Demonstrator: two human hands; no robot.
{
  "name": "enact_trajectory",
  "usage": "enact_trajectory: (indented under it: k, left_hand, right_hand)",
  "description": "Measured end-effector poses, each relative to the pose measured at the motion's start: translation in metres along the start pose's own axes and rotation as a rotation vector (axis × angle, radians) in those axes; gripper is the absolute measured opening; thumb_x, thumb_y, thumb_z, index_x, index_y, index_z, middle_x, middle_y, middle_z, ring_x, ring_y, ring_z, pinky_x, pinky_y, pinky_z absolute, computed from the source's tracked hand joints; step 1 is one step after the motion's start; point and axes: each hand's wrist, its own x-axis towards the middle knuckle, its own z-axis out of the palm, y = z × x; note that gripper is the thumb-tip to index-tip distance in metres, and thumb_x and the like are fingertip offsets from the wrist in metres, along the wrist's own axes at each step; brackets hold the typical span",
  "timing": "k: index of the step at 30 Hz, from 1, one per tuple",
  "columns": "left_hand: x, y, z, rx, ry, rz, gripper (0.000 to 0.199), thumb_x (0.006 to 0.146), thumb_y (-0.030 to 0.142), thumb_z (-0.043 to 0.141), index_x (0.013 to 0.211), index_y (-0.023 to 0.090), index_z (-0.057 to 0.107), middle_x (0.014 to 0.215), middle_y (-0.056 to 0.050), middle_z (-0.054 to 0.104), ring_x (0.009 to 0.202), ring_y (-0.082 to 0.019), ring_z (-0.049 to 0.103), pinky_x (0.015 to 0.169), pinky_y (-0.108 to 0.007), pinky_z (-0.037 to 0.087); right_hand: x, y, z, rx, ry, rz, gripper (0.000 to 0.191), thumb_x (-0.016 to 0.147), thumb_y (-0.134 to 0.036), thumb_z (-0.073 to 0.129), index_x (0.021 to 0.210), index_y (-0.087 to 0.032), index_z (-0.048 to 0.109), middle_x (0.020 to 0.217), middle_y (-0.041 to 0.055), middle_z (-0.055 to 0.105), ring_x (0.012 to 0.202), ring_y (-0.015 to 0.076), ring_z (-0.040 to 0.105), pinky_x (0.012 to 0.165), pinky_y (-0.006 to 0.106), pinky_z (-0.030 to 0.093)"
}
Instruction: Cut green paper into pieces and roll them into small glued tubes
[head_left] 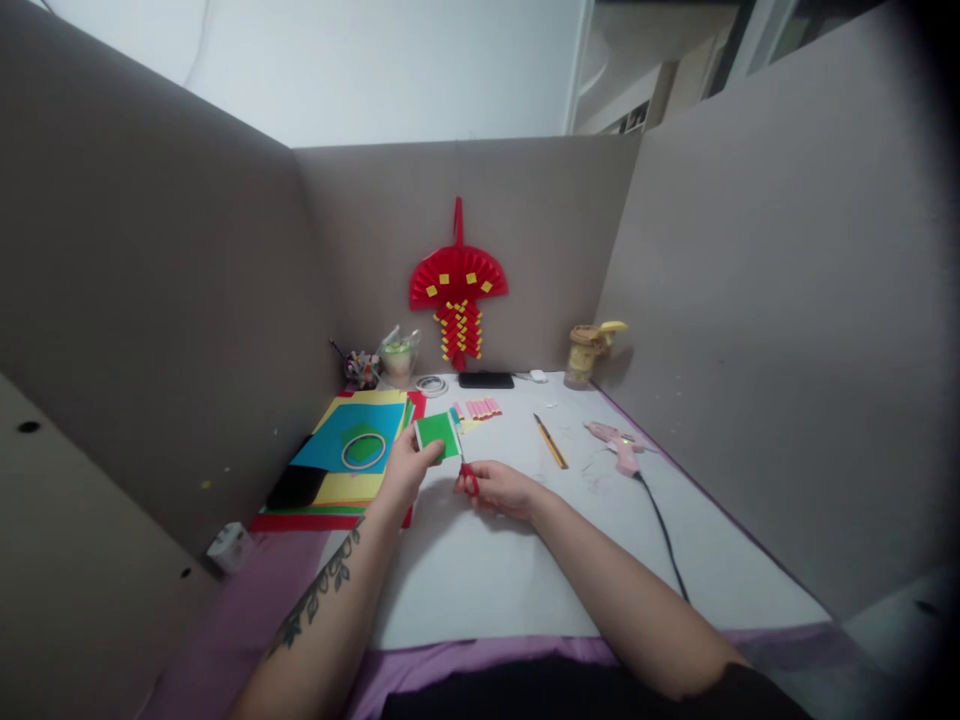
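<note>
My left hand [409,465] is closed on a green square of paper [436,434] with pale edges, its thumb lying on the front face. My right hand [504,490] grips red-handled scissors [469,478], fingers wrapped about the handles. The scissor blades point away from me, along the right edge of the green paper; whether they are apart is too small to tell. Just behind the paper lie several small pink rolls [484,408] with yellowish ends.
Coloured paper sheets [382,488] with a white ring [364,452] lie left. A utility knife [551,442] and a corded pink glue gun [621,445] lie right. Behind are a phone [486,381] and a lidded cup [581,358]. A red paper fan decoration [458,280] hangs on the grey partition [360,230].
</note>
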Motion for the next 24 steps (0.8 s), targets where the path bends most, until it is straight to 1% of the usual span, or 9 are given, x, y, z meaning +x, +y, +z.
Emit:
enact_trajectory:
  k: [3, 6, 9, 16, 21, 24]
  left_hand:
    - [0.0004, -0.0007, 0.0005, -0.011, 0.005, -0.004, 0.040, 0.060, 0.028, 0.068, 0.096, 0.013, 0.059, 0.088, -0.008, 0.067, 0.072, -0.019, 0.062, 0.057, -0.025, 0.049]
    - [0.0008, -0.0010, 0.0007, -0.016, 0.009, -0.008, 0.040, 0.059, 0.028, 0.069, 0.096, 0.013, 0.059, 0.087, -0.008, 0.067, 0.071, -0.019, 0.062, 0.056, -0.026, 0.049]
    - [0.0010, -0.0007, 0.0008, -0.013, 0.011, -0.005, 0.041, 0.059, 0.027, 0.069, 0.096, 0.013, 0.059, 0.088, -0.009, 0.067, 0.071, -0.019, 0.062, 0.057, -0.026, 0.049]
    - [0.0002, 0.0016, 0.0001, 0.017, -0.009, 0.022, 0.038, 0.061, 0.028, 0.068, 0.095, 0.013, 0.059, 0.087, -0.007, 0.067, 0.072, -0.018, 0.062, 0.059, -0.026, 0.050]
    - [0.0001, 0.0009, -0.0012, 0.045, -0.054, 0.058, 0.037, 0.061, 0.027, 0.068, 0.095, 0.013, 0.060, 0.086, -0.006, 0.067, 0.070, -0.017, 0.061, 0.059, -0.026, 0.049]
    - [0.0001, -0.0001, -0.0011, 0.046, -0.059, 0.068, 0.038, 0.062, 0.026, 0.068, 0.096, 0.012, 0.060, 0.086, -0.007, 0.067, 0.070, -0.017, 0.061, 0.058, -0.026, 0.048]
  right_hand:
    - [0.0002, 0.0001, 0.0003, 0.002, 0.009, -0.011, 0.034, 0.066, -0.044, 0.068, 0.080, -0.015, 0.059, 0.057, -0.0038, 0.048, 0.045, 0.0053, 0.037, 0.041, 0.018, 0.024]
    - [0.0005, 0.0005, 0.0006, 0.011, 0.007, -0.009, 0.034, 0.066, -0.044, 0.068, 0.080, -0.015, 0.059, 0.055, -0.0043, 0.048, 0.044, 0.0053, 0.036, 0.040, 0.018, 0.023]
    - [0.0014, 0.0017, 0.0002, 0.031, 0.003, -0.026, 0.033, 0.066, -0.044, 0.068, 0.079, -0.014, 0.058, 0.057, -0.0038, 0.048, 0.045, 0.0050, 0.036, 0.041, 0.018, 0.022]
    - [0.0050, 0.0068, -0.0038, 0.040, -0.002, -0.018, 0.032, 0.066, -0.040, 0.069, 0.080, -0.013, 0.059, 0.057, -0.0040, 0.047, 0.045, 0.0050, 0.036, 0.039, 0.018, 0.022]
    - [0.0037, 0.0051, -0.0032, 0.056, -0.014, -0.032, 0.032, 0.067, -0.041, 0.069, 0.080, -0.014, 0.058, 0.056, -0.0042, 0.047, 0.045, 0.0048, 0.036, 0.040, 0.018, 0.022]
    - [0.0037, 0.0047, -0.0030, 0.053, -0.011, -0.038, 0.032, 0.067, -0.041, 0.069, 0.079, -0.013, 0.058, 0.057, -0.0040, 0.047, 0.045, 0.0049, 0.036, 0.040, 0.018, 0.022]
